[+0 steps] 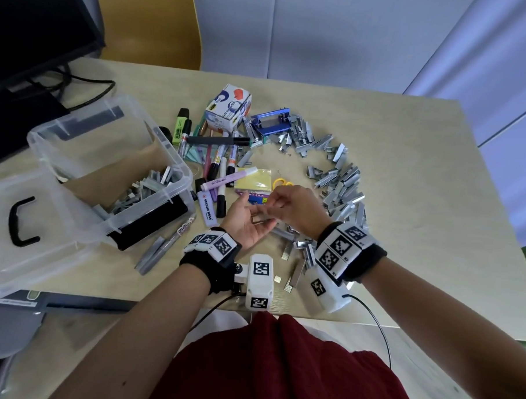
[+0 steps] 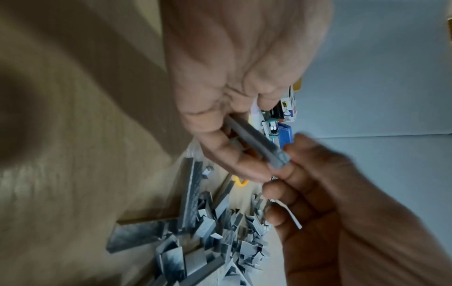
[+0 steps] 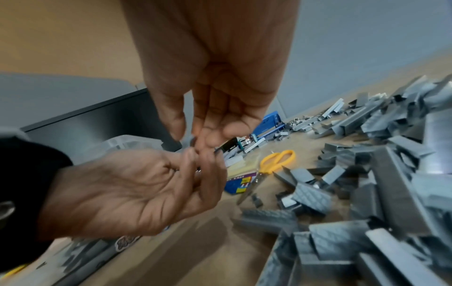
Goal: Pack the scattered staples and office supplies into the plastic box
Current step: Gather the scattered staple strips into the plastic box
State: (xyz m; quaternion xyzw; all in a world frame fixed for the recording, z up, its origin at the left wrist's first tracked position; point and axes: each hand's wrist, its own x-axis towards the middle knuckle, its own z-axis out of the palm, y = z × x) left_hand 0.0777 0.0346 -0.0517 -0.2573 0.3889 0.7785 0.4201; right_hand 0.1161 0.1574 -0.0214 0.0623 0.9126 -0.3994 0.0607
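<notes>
- The table (image 1: 408, 163) carries the whole job: office supplies crowd its middle, within reach of a seated person, so each piece can be lifted straight across to the container.
- The clear plastic box (image 1: 179, 153) sits open at the person's left, its lid (image 1: 42, 244) laid flat beside it, leaving the mouth free for drops; a first heap of staple strips already lies inside, so the packing appears well begun but far from done.
- The scattered staples (image 1: 340, 184) curve in an arc along the right side of the table, well apart from the box, with more loose strips (image 1: 298, 261) near the front edge.
- Markers and highlighters (image 1: 218, 155) lie bunched just beside the box, with a tape dispenser carton (image 1: 228, 107), a blue hole punch (image 1: 269, 121), a yellow sticky-note pad (image 1: 253, 177) and yellow-handled scissors (image 1: 282, 183) behind the hands.
- The left hand (image 1: 248, 223) is turned palm up, its fingers (image 2: 234, 152) curled round a staple strip (image 2: 257, 139), apparently to steady it as a collecting hand.
- The right hand (image 1: 297, 207) meets it above the table, fingertips (image 2: 288, 166) pinching the strip's far end, seemingly to align or hand it over before it goes to the box.
</notes>
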